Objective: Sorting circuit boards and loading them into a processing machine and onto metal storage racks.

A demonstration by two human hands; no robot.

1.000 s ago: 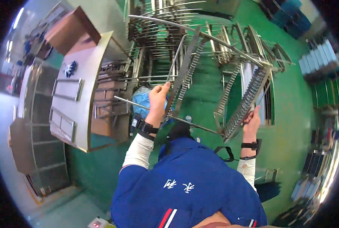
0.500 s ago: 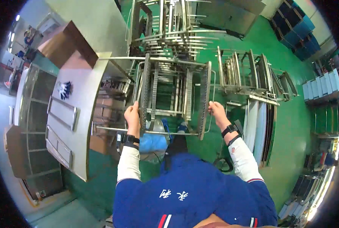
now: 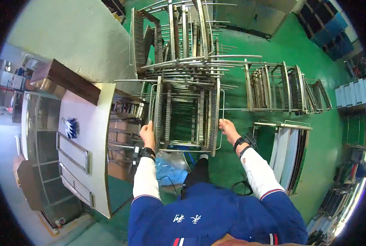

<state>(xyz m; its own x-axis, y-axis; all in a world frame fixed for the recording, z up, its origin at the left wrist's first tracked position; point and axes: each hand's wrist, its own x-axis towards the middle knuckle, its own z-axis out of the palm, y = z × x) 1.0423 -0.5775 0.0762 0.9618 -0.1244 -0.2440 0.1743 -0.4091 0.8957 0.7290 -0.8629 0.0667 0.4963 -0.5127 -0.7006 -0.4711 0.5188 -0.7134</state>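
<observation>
Between my hands is a metal rack (image 3: pixel 213 119) with two slotted side panels, joined by bars, and a bent wire handle on each outer side. My left hand (image 3: pixel 148 135) is closed on the left handle. Opposite it, my right hand (image 3: pixel 229 130) has its fingers closed on the right handle. The rack is roughly level. More slotted panels and rods show through its open middle, and whether it touches them I cannot tell. Just beyond it stands a tall pile of similar metal racks (image 3: pixel 172 37).
On the left, a table (image 3: pixel 97 164) carries gloves (image 3: pixel 70 128) and two flat metal frames (image 3: pixel 73 151). More racks (image 3: pixel 287 88) stand on the green floor at right, near a frame of upright panels (image 3: pixel 287 151). Blue plastic sheeting (image 3: pixel 170 170) lies by my legs.
The held rack looks smaller and farther from me, over the racks beyond my feet. Both hands have kept their hold on its handles. The whole view has shifted slightly.
</observation>
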